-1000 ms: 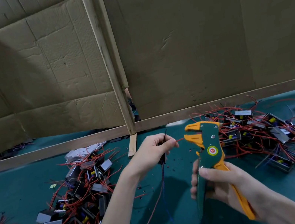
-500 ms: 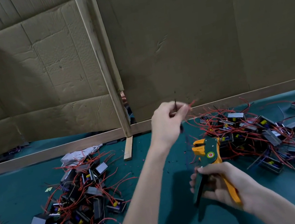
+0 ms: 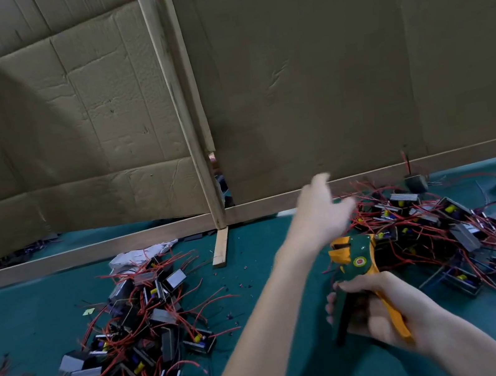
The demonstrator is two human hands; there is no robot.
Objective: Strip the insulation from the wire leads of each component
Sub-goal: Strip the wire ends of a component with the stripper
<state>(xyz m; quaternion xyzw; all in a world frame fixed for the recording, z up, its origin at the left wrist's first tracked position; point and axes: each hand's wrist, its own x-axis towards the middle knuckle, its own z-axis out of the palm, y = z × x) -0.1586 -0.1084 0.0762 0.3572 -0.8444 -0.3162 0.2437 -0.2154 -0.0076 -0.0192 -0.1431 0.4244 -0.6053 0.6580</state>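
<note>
A green desk (image 3: 30, 306) was shown from above, backed by a cardboard wall (image 3: 317, 61). Two tangles of small boxed components with red wire leads were spread on it: a left heap (image 3: 144, 320) and a right heap (image 3: 436, 222), well apart. The left hand (image 3: 319, 212), blurred, was stretched out over the near edge of the right heap, its grip spread wide and nothing seen in it. The right hand (image 3: 382, 313) was held nearer the body, its grip wrapped round the handles of a green and orange wire stripper (image 3: 355, 260), whose head pointed up and away; no wire was seen in the tool. Tiny dark scraps (image 3: 227, 289) were scattered on the desk between the heaps, which was taken as a sign that some leads had been stripped. Which heap was finished could not be told, as the wire ends were too small to read. Many components were judged to be left.
</note>
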